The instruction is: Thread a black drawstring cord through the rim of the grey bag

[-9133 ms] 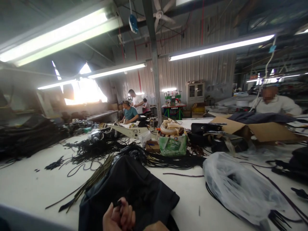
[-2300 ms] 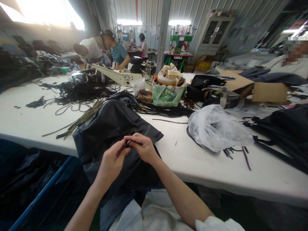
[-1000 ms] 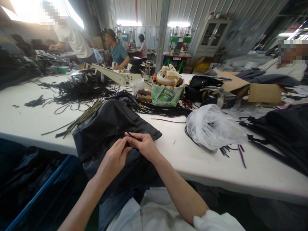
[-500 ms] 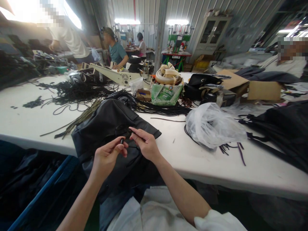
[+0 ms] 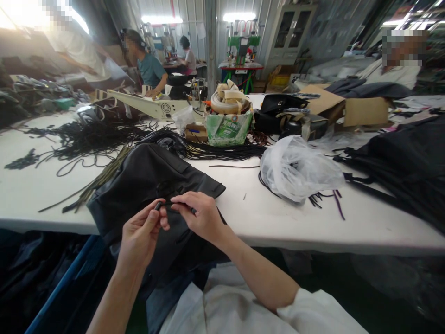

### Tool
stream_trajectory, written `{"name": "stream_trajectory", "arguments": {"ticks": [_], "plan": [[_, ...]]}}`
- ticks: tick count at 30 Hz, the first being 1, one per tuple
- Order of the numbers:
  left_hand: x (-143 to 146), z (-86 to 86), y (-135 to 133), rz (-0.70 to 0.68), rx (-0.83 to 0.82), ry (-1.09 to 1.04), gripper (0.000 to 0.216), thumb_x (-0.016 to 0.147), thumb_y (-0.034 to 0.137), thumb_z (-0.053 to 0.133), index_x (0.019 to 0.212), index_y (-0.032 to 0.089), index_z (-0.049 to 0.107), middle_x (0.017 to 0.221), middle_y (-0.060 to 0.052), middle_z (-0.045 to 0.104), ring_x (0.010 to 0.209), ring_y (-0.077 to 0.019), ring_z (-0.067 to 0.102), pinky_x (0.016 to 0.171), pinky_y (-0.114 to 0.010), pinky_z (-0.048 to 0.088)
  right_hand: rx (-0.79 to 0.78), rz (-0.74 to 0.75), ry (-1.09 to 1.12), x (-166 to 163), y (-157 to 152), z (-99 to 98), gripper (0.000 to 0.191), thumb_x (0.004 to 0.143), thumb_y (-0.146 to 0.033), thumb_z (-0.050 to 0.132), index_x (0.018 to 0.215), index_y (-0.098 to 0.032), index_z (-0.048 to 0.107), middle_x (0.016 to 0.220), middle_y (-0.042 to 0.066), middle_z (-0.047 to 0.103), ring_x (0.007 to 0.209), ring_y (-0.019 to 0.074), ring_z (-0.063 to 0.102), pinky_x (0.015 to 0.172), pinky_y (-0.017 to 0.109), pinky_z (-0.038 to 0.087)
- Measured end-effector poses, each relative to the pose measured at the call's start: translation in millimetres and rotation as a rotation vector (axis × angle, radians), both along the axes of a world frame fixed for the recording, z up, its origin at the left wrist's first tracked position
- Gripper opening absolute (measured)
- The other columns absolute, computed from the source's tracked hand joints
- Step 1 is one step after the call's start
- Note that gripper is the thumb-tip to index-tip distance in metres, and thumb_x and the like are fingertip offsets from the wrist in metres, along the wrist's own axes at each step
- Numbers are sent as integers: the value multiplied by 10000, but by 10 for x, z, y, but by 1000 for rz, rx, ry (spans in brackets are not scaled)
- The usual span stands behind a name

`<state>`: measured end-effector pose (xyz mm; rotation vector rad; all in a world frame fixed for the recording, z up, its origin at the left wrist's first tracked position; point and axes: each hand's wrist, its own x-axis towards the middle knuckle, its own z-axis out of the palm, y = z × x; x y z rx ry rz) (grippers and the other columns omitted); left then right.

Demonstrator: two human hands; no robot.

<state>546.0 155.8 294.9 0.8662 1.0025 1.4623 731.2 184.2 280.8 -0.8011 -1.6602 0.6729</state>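
Note:
My left hand (image 5: 142,232) pinches a small black tube-shaped piece (image 5: 158,205) between thumb and fingertips. Close beside it, my right hand (image 5: 201,215) is closed with its fingertips on what looks like a thin black cord, right at the end of that piece. Another small dark bit (image 5: 193,210) shows by the right hand's curled fingers; its kind is unclear. Under both hands a black bag (image 5: 139,178) of smooth fabric lies over the table edge and hangs toward my lap. Black cord loops show on its surface just behind my fingers.
On the white table (image 5: 225,222) lie piles of black cords (image 5: 93,139) and olive cords (image 5: 100,181). A clear plastic bag (image 5: 299,169), a green box with tape rolls (image 5: 229,127) and cardboard boxes (image 5: 365,111) stand around. More black bags (image 5: 410,162) lie right. Several people sit or stand beyond.
The view has shifted, so the table contents appear further left. My right fingertips have turned and come down level with the black piece in my left hand, which stays pinched.

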Motion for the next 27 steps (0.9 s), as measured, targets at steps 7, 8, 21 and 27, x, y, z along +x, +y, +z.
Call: {"name": "stream_trajectory", "arguments": {"ticks": [7,8,21,27], "plan": [[55,-47,0,23,15,18,480,761,438,1071,1127,176,905,799,-56,730,619,-108,641,566,-184,588,30,-69,-136,-17,3,-31,179,1142,-364,682,1177,-258,823,1069,68,807,946,216,750,878,343,539],[62,-49,1,26,17,22,478,767,442,1067,1131,179,905,798,-55,728,618,-109,642,568,-186,589,37,-75,-139,-18,6,-34,170,1141,-347,679,1161,-251,817,1064,69,805,942,216,747,873,343,536],[94,-98,3,62,38,52,467,773,434,1058,1130,177,903,783,-59,727,603,-126,645,541,-206,582,82,-101,-201,-30,19,-21,64,1114,-243,696,1099,-220,754,1023,40,786,922,182,745,868,307,532],[81,-110,-16,62,50,66,459,790,420,1047,1154,183,899,793,-59,733,607,-133,656,543,-215,586,82,-92,-172,-63,17,-17,75,1107,-237,687,1085,-211,753,1011,38,781,883,171,728,832,300,528]]}}
